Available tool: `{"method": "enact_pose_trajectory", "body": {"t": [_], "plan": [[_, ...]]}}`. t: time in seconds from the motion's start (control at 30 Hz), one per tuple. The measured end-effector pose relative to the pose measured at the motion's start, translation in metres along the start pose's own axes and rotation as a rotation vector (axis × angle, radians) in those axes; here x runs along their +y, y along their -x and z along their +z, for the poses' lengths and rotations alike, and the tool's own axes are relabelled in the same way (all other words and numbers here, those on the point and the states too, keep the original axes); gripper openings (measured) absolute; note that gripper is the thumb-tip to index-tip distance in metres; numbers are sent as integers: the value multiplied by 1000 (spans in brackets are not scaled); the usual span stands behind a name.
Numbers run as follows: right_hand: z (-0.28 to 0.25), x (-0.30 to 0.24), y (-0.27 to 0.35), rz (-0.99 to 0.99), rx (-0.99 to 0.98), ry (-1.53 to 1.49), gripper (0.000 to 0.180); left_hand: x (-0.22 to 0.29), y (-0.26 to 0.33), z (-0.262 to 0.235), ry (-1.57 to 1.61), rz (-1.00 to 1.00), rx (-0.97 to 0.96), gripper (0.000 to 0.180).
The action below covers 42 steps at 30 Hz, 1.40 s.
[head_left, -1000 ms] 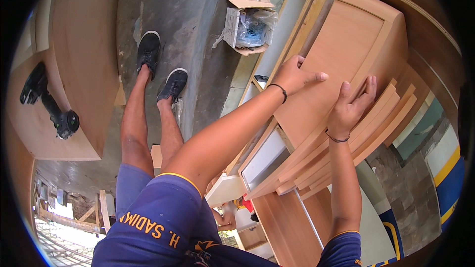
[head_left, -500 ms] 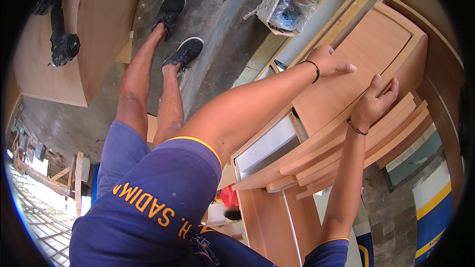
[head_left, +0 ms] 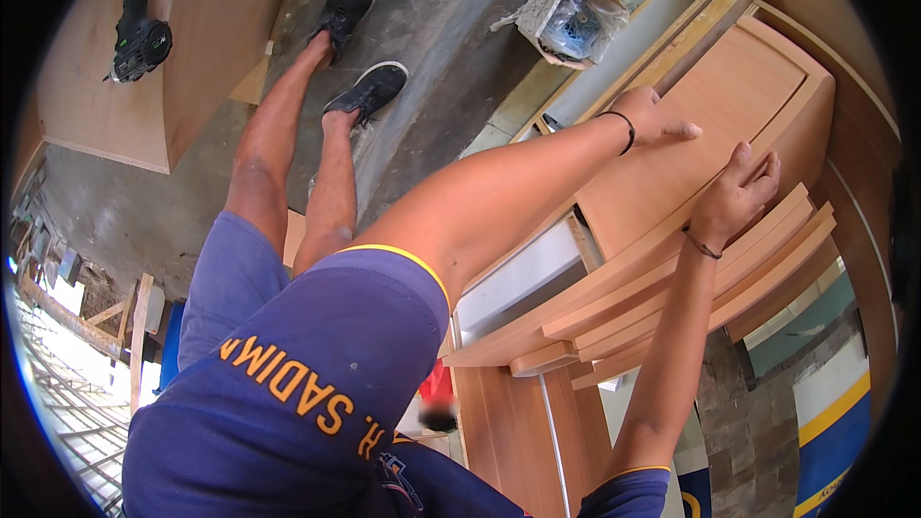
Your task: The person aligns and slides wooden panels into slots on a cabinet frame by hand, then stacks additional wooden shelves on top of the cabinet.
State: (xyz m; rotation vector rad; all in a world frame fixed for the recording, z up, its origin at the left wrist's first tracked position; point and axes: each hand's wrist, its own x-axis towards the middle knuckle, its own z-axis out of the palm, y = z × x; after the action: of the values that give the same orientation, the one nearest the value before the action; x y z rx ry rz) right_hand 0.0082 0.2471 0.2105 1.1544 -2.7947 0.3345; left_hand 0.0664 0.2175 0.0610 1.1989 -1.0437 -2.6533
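My left hand (head_left: 657,122) reaches over the far long edge of a light wooden panel (head_left: 734,77) with a raised border. Its thumb lies across the top face, and the other fingers bend over the edge, partly hidden. At the near long edge is my right hand (head_left: 737,197), its thumb at the rim and its fingers curled against the side. Together the hands hold the panel from both sides. Under and beside it lie several stacked wooden boards (head_left: 691,278), their long edges fanned out.
A cardboard box (head_left: 545,5) with plastic bags in it stands past the panel. A black power tool (head_left: 142,43) sits on a wooden cabinet (head_left: 96,115) at far left. Two legs in black shoes (head_left: 369,91) stand on the grey floor (head_left: 422,48). Someone in red (head_left: 436,386) is below.
The whole view has shifted slightly, with the floor and the power tool sliding in the picture. Both hands keep the same place on the panel.
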Motion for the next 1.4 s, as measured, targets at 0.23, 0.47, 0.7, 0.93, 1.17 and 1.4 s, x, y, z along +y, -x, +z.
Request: {"method": "enact_pose_trajectory", "body": {"t": [0.23,0.47,0.7,0.93,1.17,1.4], "plan": [[0,0,0,-4,8,-13,58,3,7,-1,39,25,10,94],[0,-5,1,47,-14,-91,58,-4,-3,3,62,48,-21,83],[1,-4,1,41,-21,-87,57,1,-2,-1,16,-3,-22,76],[0,-4,2,-21,-27,-3,57,-3,-5,-4,26,37,-86,76],[-2,-1,3,20,-26,1,57,8,6,-7,43,-45,-89,85],[-2,-2,3,20,-16,0,57,19,14,-11,2,-98,-87,97]]}}
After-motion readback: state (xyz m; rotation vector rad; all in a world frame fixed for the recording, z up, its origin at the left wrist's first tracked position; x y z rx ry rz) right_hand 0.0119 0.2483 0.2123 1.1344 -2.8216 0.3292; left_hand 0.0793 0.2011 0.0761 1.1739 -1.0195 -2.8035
